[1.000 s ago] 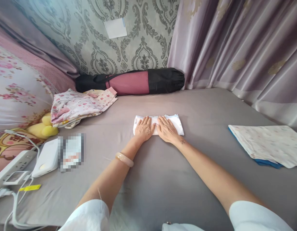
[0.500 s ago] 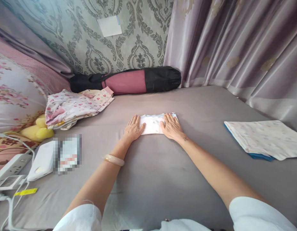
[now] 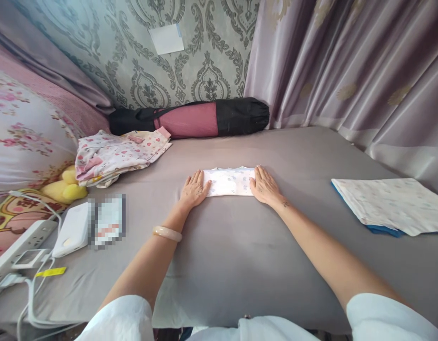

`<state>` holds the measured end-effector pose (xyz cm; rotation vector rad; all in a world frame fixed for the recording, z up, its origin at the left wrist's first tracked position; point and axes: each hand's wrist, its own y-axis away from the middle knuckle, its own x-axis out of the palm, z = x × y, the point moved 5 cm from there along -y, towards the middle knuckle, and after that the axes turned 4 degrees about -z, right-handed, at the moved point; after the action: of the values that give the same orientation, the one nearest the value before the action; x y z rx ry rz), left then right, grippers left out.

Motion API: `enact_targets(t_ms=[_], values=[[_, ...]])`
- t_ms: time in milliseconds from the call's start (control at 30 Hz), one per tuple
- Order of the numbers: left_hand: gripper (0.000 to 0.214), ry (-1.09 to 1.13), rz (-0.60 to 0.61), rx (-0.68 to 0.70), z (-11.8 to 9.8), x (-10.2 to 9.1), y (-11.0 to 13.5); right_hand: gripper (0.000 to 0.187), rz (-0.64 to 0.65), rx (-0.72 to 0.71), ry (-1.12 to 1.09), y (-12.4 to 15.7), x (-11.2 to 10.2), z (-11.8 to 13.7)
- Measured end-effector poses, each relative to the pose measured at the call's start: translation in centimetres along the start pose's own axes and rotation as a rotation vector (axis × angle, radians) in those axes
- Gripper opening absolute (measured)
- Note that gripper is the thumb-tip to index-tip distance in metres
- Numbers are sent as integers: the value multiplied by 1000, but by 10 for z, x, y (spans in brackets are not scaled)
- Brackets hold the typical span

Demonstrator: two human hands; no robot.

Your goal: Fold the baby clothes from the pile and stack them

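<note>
Both hands have slid outward since half a second ago, from lying on top of the folded cloth (image 3: 228, 182) to resting at its two short ends.

Nearest the camera, both forearms run out of white sleeves across the grey bed (image 3: 219, 265), nearly straight at the elbow, and the left wrist carries a pale bangle (image 3: 166, 233). The left hand (image 3: 194, 188) lies palm down with its fingertips touching the cloth's left edge. The right hand (image 3: 264, 185) mirrors it at the right edge. Neither grip is closed on anything: the fingers are extended and flat against the fabric and the sheet. This looks like a pressing, smoothing hold that keeps the narrow folded strip taut and level. The cloth sits mid-bed, between the hands.

To the right, well apart, lies a folded sheet (image 3: 392, 203) with a blue underside. To the left are a white device (image 3: 71, 229) and a yellow plush (image 3: 66, 187). Further back there is a pile of pink printed clothes (image 3: 115, 154). A rolled mat in a black bag (image 3: 190, 118) lies against the patterned wall.
</note>
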<state>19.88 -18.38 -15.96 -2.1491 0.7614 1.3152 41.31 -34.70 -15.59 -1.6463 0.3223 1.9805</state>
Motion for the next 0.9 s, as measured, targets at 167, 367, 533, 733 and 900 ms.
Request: enact_targets(t_ms=[167, 367, 533, 733, 900], values=[[68, 16, 0, -11, 0, 2, -2, 67, 0, 8, -13, 0, 1, 1], [67, -7, 60, -25, -1, -2, -5, 66, 19, -7, 6, 0, -2, 1], [66, 21, 26, -2, -18, -11, -9, 65, 12, -36, 49, -1, -10, 11], [60, 149, -21, 111, -50, -3, -14, 65, -22, -124, 4, -4, -8, 25], [62, 161, -12, 79, -45, 12, -16, 66, 10, -108, 11, -3, -1, 21]])
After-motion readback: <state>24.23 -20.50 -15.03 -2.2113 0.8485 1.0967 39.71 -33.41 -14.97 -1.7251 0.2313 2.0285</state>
